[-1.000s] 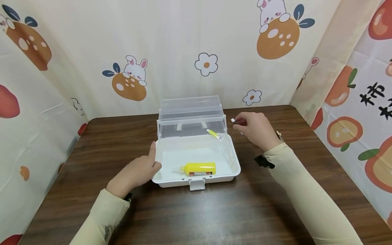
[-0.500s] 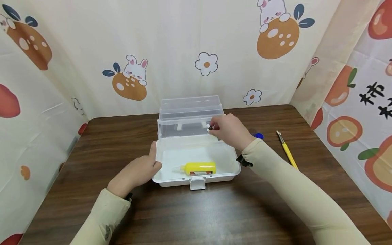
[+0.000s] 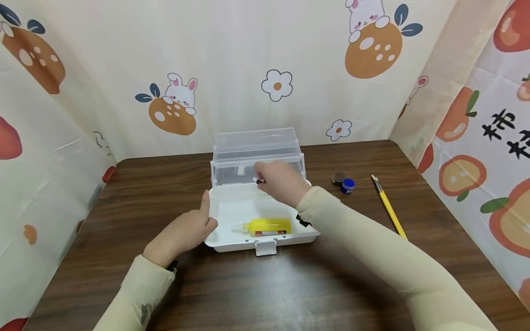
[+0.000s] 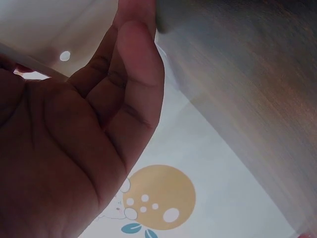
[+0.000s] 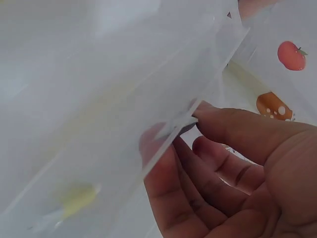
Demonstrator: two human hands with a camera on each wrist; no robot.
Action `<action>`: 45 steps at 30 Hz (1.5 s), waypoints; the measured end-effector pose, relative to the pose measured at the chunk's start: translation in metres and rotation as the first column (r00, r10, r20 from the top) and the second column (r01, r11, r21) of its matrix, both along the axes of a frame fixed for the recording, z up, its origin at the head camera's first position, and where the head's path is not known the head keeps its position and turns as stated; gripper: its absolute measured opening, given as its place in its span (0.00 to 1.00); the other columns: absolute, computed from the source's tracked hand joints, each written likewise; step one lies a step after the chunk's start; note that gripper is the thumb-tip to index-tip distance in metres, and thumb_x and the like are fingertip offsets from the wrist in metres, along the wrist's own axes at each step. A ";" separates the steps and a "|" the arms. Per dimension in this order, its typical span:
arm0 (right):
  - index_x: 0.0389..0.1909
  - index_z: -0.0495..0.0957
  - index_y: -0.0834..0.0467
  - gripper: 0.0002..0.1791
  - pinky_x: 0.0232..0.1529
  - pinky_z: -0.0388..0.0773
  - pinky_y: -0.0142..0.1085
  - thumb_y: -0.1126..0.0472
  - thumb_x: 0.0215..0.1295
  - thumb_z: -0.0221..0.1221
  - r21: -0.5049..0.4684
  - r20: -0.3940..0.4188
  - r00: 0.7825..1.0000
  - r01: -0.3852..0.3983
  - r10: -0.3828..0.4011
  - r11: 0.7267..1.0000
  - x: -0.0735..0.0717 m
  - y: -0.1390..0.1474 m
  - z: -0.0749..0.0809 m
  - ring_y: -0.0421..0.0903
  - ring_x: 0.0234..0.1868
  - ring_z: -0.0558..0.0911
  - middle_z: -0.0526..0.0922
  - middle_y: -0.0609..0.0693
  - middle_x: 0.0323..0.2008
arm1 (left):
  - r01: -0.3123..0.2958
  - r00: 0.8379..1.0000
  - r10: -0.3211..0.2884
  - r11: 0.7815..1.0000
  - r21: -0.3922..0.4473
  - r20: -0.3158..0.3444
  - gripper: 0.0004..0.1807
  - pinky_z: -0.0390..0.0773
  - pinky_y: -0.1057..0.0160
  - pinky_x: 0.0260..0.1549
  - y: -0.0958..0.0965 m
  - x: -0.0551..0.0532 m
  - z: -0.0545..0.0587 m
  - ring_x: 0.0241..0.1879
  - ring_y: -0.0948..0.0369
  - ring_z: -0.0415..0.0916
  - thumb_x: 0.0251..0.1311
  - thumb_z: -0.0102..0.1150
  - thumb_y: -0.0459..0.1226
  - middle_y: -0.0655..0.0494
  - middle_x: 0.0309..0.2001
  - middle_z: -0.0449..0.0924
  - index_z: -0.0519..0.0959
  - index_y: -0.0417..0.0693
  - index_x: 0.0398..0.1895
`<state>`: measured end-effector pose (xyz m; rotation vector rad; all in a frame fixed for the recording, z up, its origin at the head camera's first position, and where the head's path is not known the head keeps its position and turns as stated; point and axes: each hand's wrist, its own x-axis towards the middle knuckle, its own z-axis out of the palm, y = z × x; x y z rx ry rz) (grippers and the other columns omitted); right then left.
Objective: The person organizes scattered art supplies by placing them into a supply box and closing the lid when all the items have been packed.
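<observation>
- Right grip (image 3: 283, 184) pinches a small white-and-dark item (image 3: 257, 180) at the clear plastic panel (image 3: 226, 174); left grip (image 3: 184, 232), index finger straight, rests at the white box (image 3: 232, 204)'s left side.
- White box could slide along the surface (image 3: 248, 289) if pressed unevenly.
- Yellow bottle (image 3: 271, 225), lying inside, could roll if jolted.
- Small white-and-dark item could drop if the thumb slackens.

The head camera looked forward and down from well above the dark brown wood-grain table (image 3: 265, 289). The left-wrist camera faced the palm of the bare left hand (image 4: 74, 139) at close range; the right-wrist camera, equally near, faced the bare right hand (image 5: 237, 193). Head and right-wrist views shared that hand and the translucent plastic panels (image 3: 256, 142).
</observation>
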<state>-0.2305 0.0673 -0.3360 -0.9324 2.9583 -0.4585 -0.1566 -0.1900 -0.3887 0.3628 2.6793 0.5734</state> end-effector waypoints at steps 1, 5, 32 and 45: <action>0.34 0.77 0.56 0.08 0.36 0.77 0.34 0.60 0.63 0.67 0.008 -0.004 1.000 -0.005 0.006 1.000 0.000 -0.003 0.000 0.43 0.30 0.78 0.81 0.46 0.29 | 0.001 1.000 -0.001 1.000 0.001 -0.003 0.48 0.57 0.62 0.18 0.000 0.000 0.000 0.15 0.63 0.52 0.65 0.39 0.40 0.61 0.13 0.61 0.21 0.37 0.76; 0.31 0.78 0.55 0.06 0.35 0.76 0.33 0.61 0.63 0.67 0.023 0.004 1.000 0.000 0.000 1.000 -0.002 -0.012 0.000 0.43 0.29 0.77 0.81 0.45 0.27 | 0.014 1.000 -0.014 1.000 0.007 -0.018 0.48 0.56 0.63 0.18 -0.001 0.000 -0.001 0.16 0.64 0.51 0.65 0.39 0.40 0.61 0.13 0.60 0.22 0.35 0.76; 0.28 0.81 0.55 0.07 0.33 0.74 0.33 0.58 0.65 0.64 -0.024 0.032 0.998 0.059 -0.058 0.998 -0.002 -0.012 0.001 0.44 0.27 0.76 0.80 0.45 0.24 | 0.039 0.998 -0.038 0.999 0.037 -0.043 0.46 0.54 0.64 0.17 0.000 0.000 -0.002 0.16 0.64 0.50 0.66 0.38 0.38 0.62 0.13 0.58 0.23 0.31 0.75; 0.47 0.87 0.58 0.11 0.33 0.74 0.40 0.62 0.69 0.60 -0.331 -0.126 0.960 0.196 -0.249 0.923 0.016 0.083 0.008 0.47 0.29 0.77 0.85 0.51 0.34 | -0.058 0.986 0.054 0.998 -0.018 -0.156 0.43 0.57 0.62 0.13 0.002 0.005 -0.012 0.13 0.63 0.52 0.69 0.39 0.44 0.59 0.12 0.62 0.35 0.36 0.79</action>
